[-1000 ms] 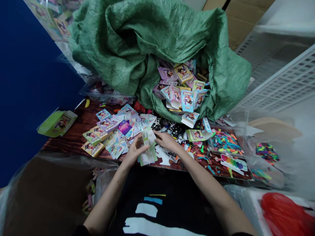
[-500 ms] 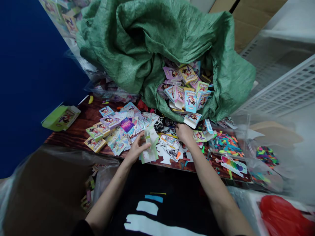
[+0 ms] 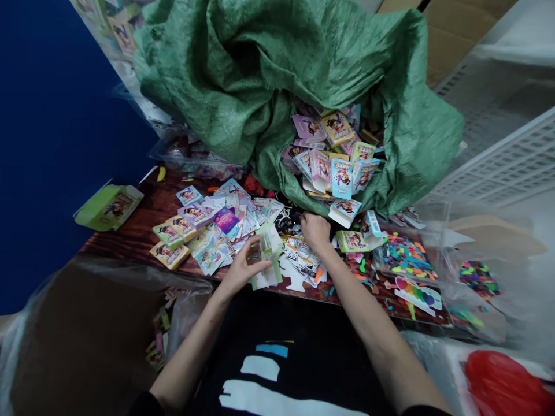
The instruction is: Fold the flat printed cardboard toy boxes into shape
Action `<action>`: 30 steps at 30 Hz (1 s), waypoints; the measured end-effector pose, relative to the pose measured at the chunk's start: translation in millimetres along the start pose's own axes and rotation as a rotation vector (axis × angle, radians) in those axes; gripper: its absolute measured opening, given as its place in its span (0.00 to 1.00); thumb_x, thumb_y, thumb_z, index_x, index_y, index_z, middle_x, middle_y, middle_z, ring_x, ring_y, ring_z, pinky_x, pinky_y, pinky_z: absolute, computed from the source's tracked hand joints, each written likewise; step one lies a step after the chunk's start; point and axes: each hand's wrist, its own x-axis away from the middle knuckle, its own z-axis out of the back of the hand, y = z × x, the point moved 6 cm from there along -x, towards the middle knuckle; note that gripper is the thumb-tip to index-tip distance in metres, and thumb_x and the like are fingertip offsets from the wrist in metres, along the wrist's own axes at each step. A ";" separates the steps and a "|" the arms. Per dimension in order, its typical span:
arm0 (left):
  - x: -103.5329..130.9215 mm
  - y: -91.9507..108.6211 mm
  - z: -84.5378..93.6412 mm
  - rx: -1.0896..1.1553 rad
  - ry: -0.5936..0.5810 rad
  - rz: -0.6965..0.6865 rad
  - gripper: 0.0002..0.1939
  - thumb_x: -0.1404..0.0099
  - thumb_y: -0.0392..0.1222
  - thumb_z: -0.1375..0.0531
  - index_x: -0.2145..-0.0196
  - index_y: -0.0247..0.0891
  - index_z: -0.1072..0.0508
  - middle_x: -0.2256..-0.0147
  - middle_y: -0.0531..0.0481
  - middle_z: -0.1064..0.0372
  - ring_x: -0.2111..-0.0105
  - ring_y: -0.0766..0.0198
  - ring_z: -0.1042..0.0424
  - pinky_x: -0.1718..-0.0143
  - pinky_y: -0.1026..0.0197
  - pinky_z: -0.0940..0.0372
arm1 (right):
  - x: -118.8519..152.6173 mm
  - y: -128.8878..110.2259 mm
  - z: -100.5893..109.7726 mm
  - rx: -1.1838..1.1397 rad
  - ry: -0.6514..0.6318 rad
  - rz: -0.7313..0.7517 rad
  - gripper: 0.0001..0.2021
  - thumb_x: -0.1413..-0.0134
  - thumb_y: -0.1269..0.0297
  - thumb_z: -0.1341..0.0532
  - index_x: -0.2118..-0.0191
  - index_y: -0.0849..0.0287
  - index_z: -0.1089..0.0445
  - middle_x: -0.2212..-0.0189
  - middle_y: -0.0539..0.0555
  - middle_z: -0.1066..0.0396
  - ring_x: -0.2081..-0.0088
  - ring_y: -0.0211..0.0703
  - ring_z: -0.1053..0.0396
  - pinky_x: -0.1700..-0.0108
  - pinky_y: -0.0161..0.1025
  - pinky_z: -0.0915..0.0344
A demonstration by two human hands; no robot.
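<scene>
My left hand (image 3: 243, 268) grips a small pale green carton (image 3: 269, 245) by its side, above the table's front edge; the carton's flaps stand open. My right hand (image 3: 315, 232) is at a pile of small black and white pieces (image 3: 285, 222), its fingers bent together; whatever they pinch is too small or hidden to name. Between the hands lies a heap of white printed cut-outs (image 3: 301, 257). Left of the carton, printed cards (image 3: 210, 248) are spread out, with a purple card (image 3: 226, 219) on top. Several filled-looking small boxes (image 3: 170, 256) sit beside them.
A green woven sack (image 3: 208, 104) spills small cartons (image 3: 341, 176) at the back. To the right is a clear tray of colourful bits (image 3: 405, 254). A larger green box (image 3: 108, 208) stands at the far left. Below the table, a plastic-lined carton (image 3: 78, 335) holds boxes.
My right hand has shifted slightly left and toward the black and white pieces. The left hand still holds the green carton, now a little more upright. The view has turned slightly.
</scene>
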 end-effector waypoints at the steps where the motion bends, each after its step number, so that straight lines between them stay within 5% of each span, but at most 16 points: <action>1: -0.2 1.6 0.7 -0.033 0.004 -0.027 0.36 0.47 0.48 0.30 0.43 0.40 0.35 0.40 0.37 0.36 0.41 0.45 0.34 0.50 0.49 0.30 | 4.5 5.9 1.9 -0.029 0.027 -0.004 0.18 0.32 0.61 0.50 0.54 0.59 0.24 0.58 0.64 0.22 0.56 0.52 0.24 0.58 0.40 0.37; 6: -4.0 12.6 -0.2 -0.284 0.102 -0.192 0.32 0.48 0.43 0.29 0.46 0.40 0.31 0.40 0.39 0.37 0.41 0.46 0.35 0.45 0.47 0.34 | 24.5 38.7 10.1 -0.558 0.183 -0.029 0.12 0.44 0.56 0.39 0.71 0.59 0.28 0.77 0.51 0.30 0.73 0.41 0.35 0.69 0.36 0.45; 12: -1.2 20.0 -9.1 -0.439 0.103 -0.304 0.30 0.45 0.43 0.30 0.46 0.40 0.32 0.47 0.42 0.31 0.47 0.50 0.30 0.48 0.49 0.32 | 49.8 42.5 25.3 -1.214 0.013 -0.001 0.18 0.53 0.47 0.34 0.75 0.56 0.36 0.86 0.42 0.46 0.82 0.32 0.52 0.77 0.34 0.52; 17: 3.0 19.2 -19.9 -0.525 0.091 -0.340 0.30 0.45 0.40 0.30 0.46 0.40 0.33 0.48 0.43 0.31 0.48 0.51 0.29 0.48 0.50 0.31 | 83.7 11.3 50.2 -1.109 -0.005 0.202 0.16 0.47 0.52 0.37 0.76 0.57 0.34 0.83 0.44 0.43 0.80 0.33 0.48 0.75 0.34 0.51; 23: 5.7 26.4 -33.7 -0.683 0.105 -0.364 0.31 0.46 0.38 0.30 0.45 0.40 0.34 0.48 0.42 0.31 0.47 0.50 0.30 0.46 0.48 0.33 | 94.5 -9.8 45.8 -0.765 -0.064 0.295 0.08 0.45 0.62 0.39 0.74 0.57 0.30 0.78 0.49 0.32 0.74 0.38 0.38 0.68 0.37 0.46; 26: 5.4 25.3 -36.3 -0.662 0.094 -0.328 0.31 0.46 0.38 0.30 0.46 0.39 0.34 0.49 0.42 0.31 0.48 0.51 0.30 0.47 0.49 0.32 | 89.9 -4.5 53.6 -1.023 -0.086 0.261 0.09 0.45 0.58 0.38 0.70 0.57 0.28 0.78 0.48 0.33 0.76 0.36 0.39 0.71 0.35 0.46; 30: 3.8 21.4 -45.6 -0.577 0.041 -0.275 0.29 0.47 0.38 0.29 0.49 0.38 0.32 0.52 0.44 0.30 0.52 0.53 0.28 0.52 0.52 0.30 | 83.6 -10.3 58.6 -1.519 -0.216 0.156 0.12 0.44 0.53 0.38 0.66 0.57 0.29 0.84 0.42 0.41 0.84 0.30 0.53 0.80 0.32 0.56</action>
